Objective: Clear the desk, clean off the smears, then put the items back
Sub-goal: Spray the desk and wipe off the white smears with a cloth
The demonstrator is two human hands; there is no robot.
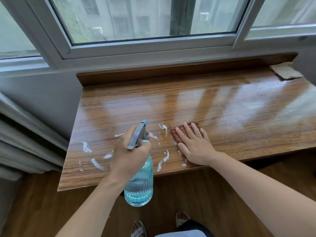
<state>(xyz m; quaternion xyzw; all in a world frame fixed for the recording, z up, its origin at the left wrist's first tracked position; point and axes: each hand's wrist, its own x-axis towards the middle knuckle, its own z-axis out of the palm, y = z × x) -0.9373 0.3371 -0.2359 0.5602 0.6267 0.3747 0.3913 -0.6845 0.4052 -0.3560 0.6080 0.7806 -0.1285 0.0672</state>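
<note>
Left grip [131, 151] curled round one blue spray bottle [139, 183] above the surface [222, 106] front edge, right grip [193, 142] flat, fingers straight, pressing one reddish cloth [177, 134], about ten white smears [86, 147] scattered left.

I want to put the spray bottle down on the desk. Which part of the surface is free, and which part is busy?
Free: the desk between the right hand pressing the cloth and the cardboard piece in the far right corner; also the far strip by the window. Busy: the near left, covered with white smears around the left hand holding the spray bottle.
</note>
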